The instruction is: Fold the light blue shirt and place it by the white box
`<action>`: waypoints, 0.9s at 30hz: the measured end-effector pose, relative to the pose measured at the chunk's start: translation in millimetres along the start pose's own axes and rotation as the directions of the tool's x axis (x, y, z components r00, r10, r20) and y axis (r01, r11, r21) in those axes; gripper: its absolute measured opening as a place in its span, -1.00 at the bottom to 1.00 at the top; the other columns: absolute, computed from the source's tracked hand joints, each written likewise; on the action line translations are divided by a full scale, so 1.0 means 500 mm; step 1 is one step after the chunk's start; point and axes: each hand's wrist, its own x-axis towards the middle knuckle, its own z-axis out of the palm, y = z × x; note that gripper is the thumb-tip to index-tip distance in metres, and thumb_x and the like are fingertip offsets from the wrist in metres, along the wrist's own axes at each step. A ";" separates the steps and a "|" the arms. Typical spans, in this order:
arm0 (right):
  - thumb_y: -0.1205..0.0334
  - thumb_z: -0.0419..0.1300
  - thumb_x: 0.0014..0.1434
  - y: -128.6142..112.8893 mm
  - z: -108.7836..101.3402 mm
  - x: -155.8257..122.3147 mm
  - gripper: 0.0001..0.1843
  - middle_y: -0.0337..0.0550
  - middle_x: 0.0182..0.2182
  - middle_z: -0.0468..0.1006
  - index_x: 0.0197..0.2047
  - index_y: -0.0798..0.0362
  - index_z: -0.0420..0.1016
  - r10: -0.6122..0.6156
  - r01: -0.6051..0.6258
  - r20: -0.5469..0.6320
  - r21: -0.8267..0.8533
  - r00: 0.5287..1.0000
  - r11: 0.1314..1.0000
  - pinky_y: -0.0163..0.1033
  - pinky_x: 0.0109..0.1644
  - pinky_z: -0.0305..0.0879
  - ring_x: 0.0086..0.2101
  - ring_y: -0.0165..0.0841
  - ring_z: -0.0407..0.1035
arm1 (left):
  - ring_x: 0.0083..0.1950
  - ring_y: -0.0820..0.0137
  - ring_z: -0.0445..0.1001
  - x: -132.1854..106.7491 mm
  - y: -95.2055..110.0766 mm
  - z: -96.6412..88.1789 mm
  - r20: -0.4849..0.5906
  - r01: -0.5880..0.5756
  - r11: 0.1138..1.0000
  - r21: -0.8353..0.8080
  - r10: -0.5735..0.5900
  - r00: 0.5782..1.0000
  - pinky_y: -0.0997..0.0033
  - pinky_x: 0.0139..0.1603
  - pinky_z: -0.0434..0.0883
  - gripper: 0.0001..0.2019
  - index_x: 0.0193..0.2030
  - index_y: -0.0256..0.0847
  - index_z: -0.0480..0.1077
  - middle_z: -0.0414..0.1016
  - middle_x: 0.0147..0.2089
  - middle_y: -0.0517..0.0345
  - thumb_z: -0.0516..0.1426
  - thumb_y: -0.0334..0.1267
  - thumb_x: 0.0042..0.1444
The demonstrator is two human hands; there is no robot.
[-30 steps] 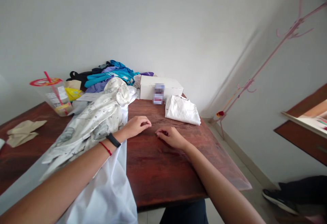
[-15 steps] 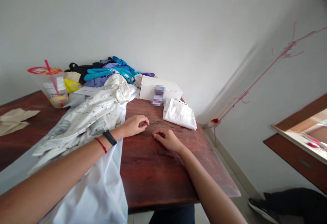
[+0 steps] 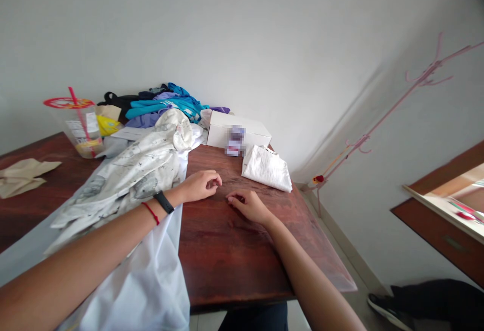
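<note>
My left hand [image 3: 202, 185] rests over the dark red wooden table [image 3: 223, 265], its fingers loosely curled, a gap between thumb and fingertips, and nothing in it. Across from it lies my right hand [image 3: 247, 205], relaxed and half bent, also holding nothing. A folded white cloth garment [image 3: 266, 168] is just beyond my right hand. Beneath my left forearm spread a white patterned garment [image 3: 128, 175] with grey prints and a plain white cloth [image 3: 139, 280]. My left wrist wears a black band [image 3: 164, 203] and a red string.
Behind the hands stands a white box [image 3: 253, 130], partly blurred out. Blue, purple and black clothes [image 3: 166, 104] are heaped by the wall. At left are a plastic cup [image 3: 81, 129] with a red straw and a beige cloth piece [image 3: 28, 177]. A pink coat rack [image 3: 393, 104] leans right.
Both hands keep the same pose and place. The whole view has shifted very slightly.
</note>
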 end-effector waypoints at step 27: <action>0.11 0.15 0.09 0.183 -0.174 0.004 -0.52 0.19 0.23 0.29 0.05 0.10 0.53 0.255 -0.416 -0.889 0.082 0.380 0.906 0.11 0.41 -0.01 0.29 0.00 0.13 | -0.38 0.46 0.41 -0.002 -0.001 0.002 -0.003 -0.006 1.000 -0.029 0.006 1.000 0.49 -0.32 0.33 -0.84 -0.24 -0.21 0.51 0.45 -0.32 0.19 0.13 -0.44 0.07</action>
